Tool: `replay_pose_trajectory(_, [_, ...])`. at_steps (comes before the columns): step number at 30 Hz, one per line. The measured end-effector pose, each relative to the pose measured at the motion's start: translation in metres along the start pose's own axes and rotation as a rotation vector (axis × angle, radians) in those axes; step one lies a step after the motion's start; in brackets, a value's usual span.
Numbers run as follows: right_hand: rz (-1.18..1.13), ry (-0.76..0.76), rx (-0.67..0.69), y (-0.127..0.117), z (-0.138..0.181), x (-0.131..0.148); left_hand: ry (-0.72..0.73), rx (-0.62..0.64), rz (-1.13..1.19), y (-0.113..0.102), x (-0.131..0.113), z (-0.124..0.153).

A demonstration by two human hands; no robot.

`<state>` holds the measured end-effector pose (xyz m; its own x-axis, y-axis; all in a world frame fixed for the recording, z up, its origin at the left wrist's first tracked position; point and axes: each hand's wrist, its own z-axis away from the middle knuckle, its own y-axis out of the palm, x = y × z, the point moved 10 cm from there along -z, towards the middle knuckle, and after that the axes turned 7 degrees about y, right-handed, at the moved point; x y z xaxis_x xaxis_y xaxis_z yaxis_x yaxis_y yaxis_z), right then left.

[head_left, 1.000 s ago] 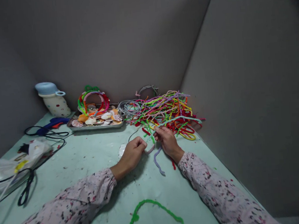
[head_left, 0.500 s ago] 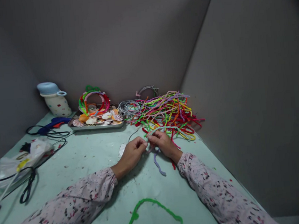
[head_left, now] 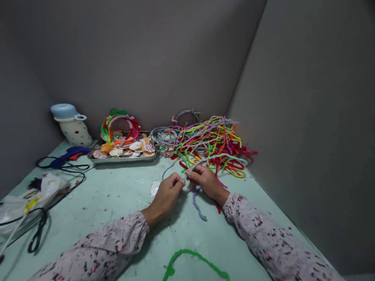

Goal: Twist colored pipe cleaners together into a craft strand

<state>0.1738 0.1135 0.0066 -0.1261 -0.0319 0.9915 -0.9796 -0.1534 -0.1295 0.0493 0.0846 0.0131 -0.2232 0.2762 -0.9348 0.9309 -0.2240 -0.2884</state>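
Observation:
My left hand and my right hand meet close together over the pale green table, both pinched shut. Between them they hold a thin grey wire hoop with fuzzy pipe cleaner around it; a lilac pipe cleaner end hangs down from the hands onto the table, and a pale blue-grey strand runs off to the right from my right hand. Just behind the hands lies a big heap of pipe cleaners in many colours.
A metal tray of seashells with wrapped colourful hoops stands at the back. A spotted jug, a blue glue gun, black cables, a plastic bag and scissors lie left. A green pipe cleaner lies near me.
My right hand has moved left to meet the left hand, pulling the pale strand down closer to the table. The left hand has stayed in place.

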Motion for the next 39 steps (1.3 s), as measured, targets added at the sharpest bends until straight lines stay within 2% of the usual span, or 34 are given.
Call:
replay_pose_trajectory(6, [0.007, 0.001, -0.001, -0.003, -0.001, 0.0, 0.01, 0.035, 0.173, 0.007, 0.001, 0.002])
replay_pose_trajectory(12, [-0.012, -0.012, 0.005, -0.002, 0.0, 0.002, -0.025, 0.029, 0.202, 0.007, 0.008, -0.002])
replay_pose_trajectory(15, [-0.01, -0.018, 0.011, -0.001, 0.001, 0.003, -0.002, 0.007, 0.088, 0.003, 0.005, -0.004])
replay_pose_trajectory(20, [0.019, -0.002, 0.017, 0.003, 0.004, 0.005, 0.055, -0.038, -0.289, -0.006, -0.009, -0.003])
replay_pose_trajectory(23, [0.013, 0.003, 0.04, 0.005, 0.005, 0.006, 0.079, -0.036, -0.408, -0.007, -0.014, -0.002])
replay_pose_trajectory(27, [-0.047, 0.01, 0.08, 0.005, 0.001, 0.001, 0.078, -0.013, -0.376, -0.005, -0.01, 0.001])
replay_pose_trajectory(32, [-0.209, 0.037, 0.026, -0.005, -0.007, -0.011, 0.105, -0.003, -0.309, -0.004, -0.011, 0.001])
replay_pose_trajectory(39, [-0.066, -0.007, -0.071, -0.009, -0.004, 0.002, 0.07, 0.008, -0.209, -0.003, -0.016, 0.001])
